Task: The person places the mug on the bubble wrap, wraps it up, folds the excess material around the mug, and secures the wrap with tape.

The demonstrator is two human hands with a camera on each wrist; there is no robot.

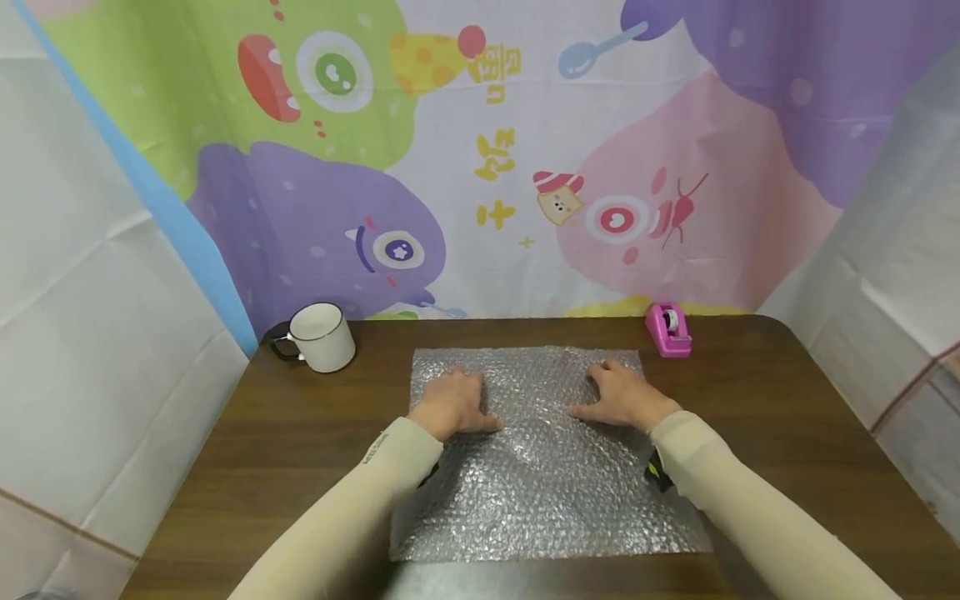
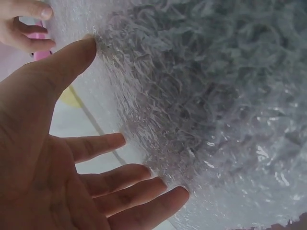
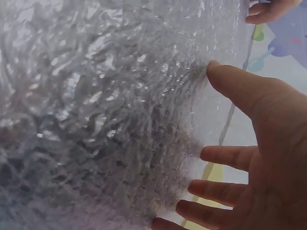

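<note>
A sheet of clear bubble wrap (image 1: 532, 492) lies flat on the brown wooden table. On its left part rests my left hand (image 1: 453, 404), fingers spread and fingertips touching the plastic. My right hand (image 1: 621, 396) touches the sheet's right part in the same way, thumb pointing inward. Both wrist views show the thumb and fingers apart, with the fingertips against the bubble wrap (image 2: 206, 110) and nothing gripped between them. In the right wrist view the bubbled surface (image 3: 96, 110) fills the left side.
A white mug (image 1: 324, 340) with a dark handle stands at the table's back left. Near the back right sits a pink tape dispenser (image 1: 668, 330). A cartoon-printed curtain (image 1: 495, 267) hangs behind the wooden table (image 1: 300, 483), and pale walls flank both sides.
</note>
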